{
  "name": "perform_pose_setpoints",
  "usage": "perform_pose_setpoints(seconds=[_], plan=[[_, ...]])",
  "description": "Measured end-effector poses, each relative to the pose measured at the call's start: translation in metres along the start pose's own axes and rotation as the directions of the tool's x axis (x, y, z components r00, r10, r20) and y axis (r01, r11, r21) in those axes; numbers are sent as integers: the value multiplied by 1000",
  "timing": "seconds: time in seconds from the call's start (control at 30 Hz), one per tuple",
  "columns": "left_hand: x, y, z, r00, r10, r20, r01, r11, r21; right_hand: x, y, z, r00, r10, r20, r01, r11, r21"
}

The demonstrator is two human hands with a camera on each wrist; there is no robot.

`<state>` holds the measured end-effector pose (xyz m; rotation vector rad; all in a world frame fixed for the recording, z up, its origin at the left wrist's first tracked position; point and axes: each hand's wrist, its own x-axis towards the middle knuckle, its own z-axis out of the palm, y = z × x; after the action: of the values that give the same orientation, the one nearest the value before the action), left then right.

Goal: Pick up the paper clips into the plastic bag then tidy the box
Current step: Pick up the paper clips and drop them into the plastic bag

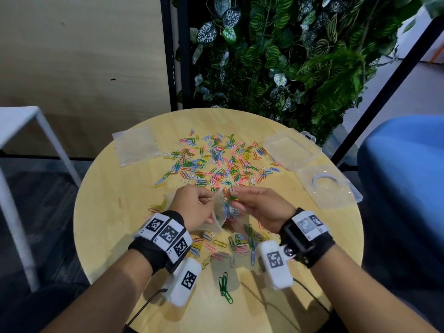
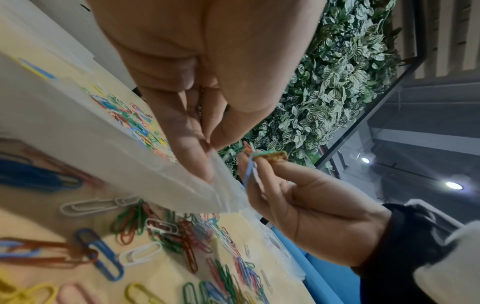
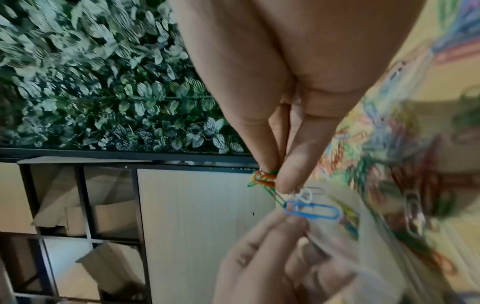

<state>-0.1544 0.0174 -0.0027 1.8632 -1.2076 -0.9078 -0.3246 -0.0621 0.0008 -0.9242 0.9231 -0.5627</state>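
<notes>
Room: wood-panel wall far left, plant wall (image 1: 283,56) of green and white leaves behind the table, black frame posts, white stool (image 1: 21,126) at left, blue seat (image 1: 403,179) at right. Surface: round light-wood table (image 1: 115,236).

On it, far right: clear plastic box (image 1: 310,164), lying open, lid and base flat side by side, long axis running from far-centre toward near-right; a white ring shape shows in the nearer half. Far left: flat stack of spare clear bags (image 1: 135,146), long axis toward far-right.

Loose paper clips (image 1: 216,162), many colours, spread across the far-middle of the table between spare bags and box, pointing every way. A second patch lies near the wrists; a few green ones lie nearest, long axes roughly front to back.

Plastic bag (image 1: 219,212) held above table centre, mouth up and toward the right hand, body hanging down toward the person; some clips show inside.

Left hand (image 1: 192,207): fingers and thumb pinch the bag's mouth edge.

Right hand (image 1: 260,207): fingertips narrow, pinching a small bunch of clips (image 3: 267,181) (green, orange, red) just at the bag mouth. A blue clip (image 3: 311,210) and a white one dangle from the bunch, blue one's long axis lying across the opening.
</notes>
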Motion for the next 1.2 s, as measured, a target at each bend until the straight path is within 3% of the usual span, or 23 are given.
perform_pose_setpoints(seconds=[0.1, 0.23, 0.37, 0.43, 0.5, 0.57, 0.6, 0.67, 0.73, 0.8, 0.87, 0.93, 1.0, 1.03, 1.07, 1.2], plan=[[-2, 3, 1, 999, 50, 5, -50, 999, -1, 7, 15, 13, 998, 46, 46, -42, 995, -90], [-2, 2, 1, 997, 67, 36, -67, 998, 1, 8, 22, 19, 999, 28, -46, -39, 966, -257], [-2, 1, 3, 995, 74, 70, -75, 997, 13, 5, 28, 21, 999, -14, -42, -2, 930, -368], [-2, 2, 2, 994, 78, 80, -77, 997, -11, 5, 30, 22, 980, -197, -17, 140, 752, -644], [-3, 3, 1, 991, 92, 93, -90, 996, -29, 1, 30, 26, 919, -387, 71, 261, 464, -847], [-2, 1, 2, 989, 102, 105, -99, 995, -28, 0, 30, 30, 875, -443, 197, 343, 280, -896], [-1, 0, 2, 990, 100, 100, -99, 995, -19, 0, 29, 30, 871, -420, 254, 376, 239, -895], [2, -2, 2, 993, 91, 75, -92, 996, 1, -1, 28, 27, 892, -329, 311, 405, 273, -873], [3, -1, 0, 995, 87, 56, -89, 996, 20, -6, 22, 23, 908, -314, 279, 396, 422, -815], [2, 4, -3, 993, 103, 50, -105, 994, 42, -19, 13, 15, 922, -367, 123, 359, 690, -628], [1, 7, -7, 993, 111, 40, -114, 992, 55, -32, 3, -6, 915, -402, -39, 327, 793, -514], [1, 9, -10, 994, 106, 36, -109, 991, 76, -45, -5, -41, 920, -370, -131, 173, 681, -711], [0, 9, -11, 994, 104, 39, -107, 991, 86, -60, -7, -75, 950, -204, -238, -171, 298, -939], [-1, 10, -11, 994, 102, 43, -105, 990, 91, -67, -4, -85, 942, -118, -315, -299, 135, -944], [-2, 10, -10, 994, 100, 45, -104, 990, 97, -74, 2, -91, 930, -54, -363, -358, 73, -931], [-5, 11, -8, 994, 96, 54, -101, 988, 114, -89, 28, -83, 938, -14, -347, -343, 121, -931]])
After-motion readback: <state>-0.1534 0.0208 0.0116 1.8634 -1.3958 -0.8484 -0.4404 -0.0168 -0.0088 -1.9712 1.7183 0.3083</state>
